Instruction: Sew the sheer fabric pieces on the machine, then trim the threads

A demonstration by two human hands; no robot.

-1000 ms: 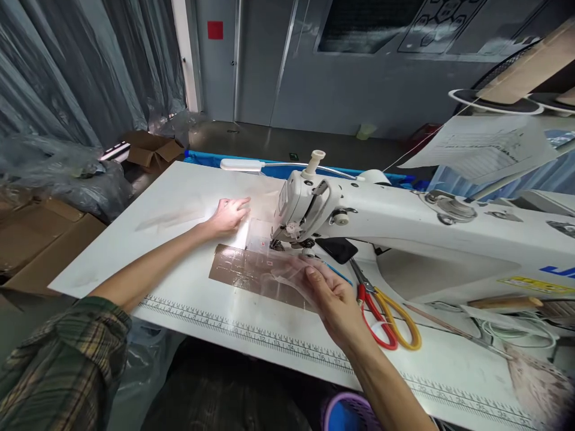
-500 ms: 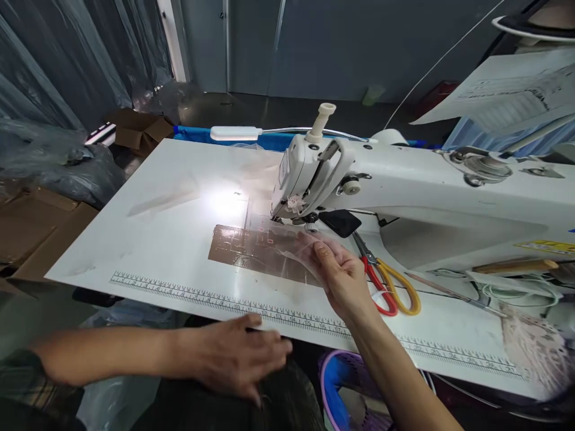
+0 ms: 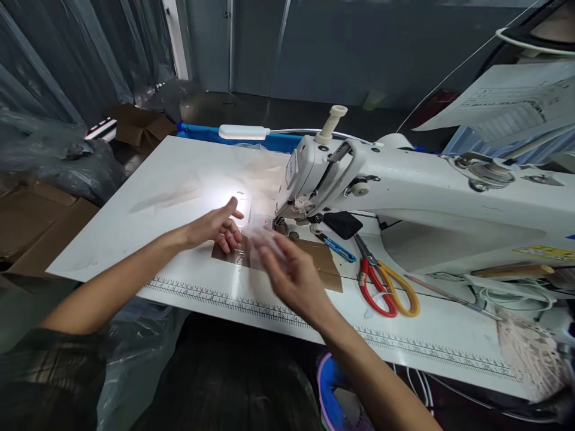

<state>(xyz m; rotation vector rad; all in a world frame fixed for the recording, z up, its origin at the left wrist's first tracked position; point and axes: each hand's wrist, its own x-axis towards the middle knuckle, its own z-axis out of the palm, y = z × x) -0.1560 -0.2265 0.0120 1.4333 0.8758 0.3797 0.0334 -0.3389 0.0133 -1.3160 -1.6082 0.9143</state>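
Note:
My left hand (image 3: 218,230) is over the table by the lit patch, thumb raised and fingers loosely curled and apart, with nothing seen in it. Motion smears my right hand (image 3: 294,272), whose fingers and thumb pinch a thin sheer piece of fabric (image 3: 263,236). Both hands are in front of the needle area of a white sewing machine (image 3: 309,173). Beneath them lies a shiny brown plate (image 3: 330,272), partly covered by my hands and the fabric. A blue-handled cutter (image 3: 339,248) rests right of the needle area.
Scissors (image 3: 389,287) with red and yellow handles lie to the right. A printed ruler strip (image 3: 215,299) follows the front edge of the white table (image 3: 112,233). Cream lace (image 3: 530,353) sits at the right end. Cardboard boxes (image 3: 45,221) stand left, and a basket (image 3: 327,389) below.
My left hand has come up from below the table edge to the plate. My right hand has moved left with the sheer fabric, uncovering the cutter and the plate's right end.

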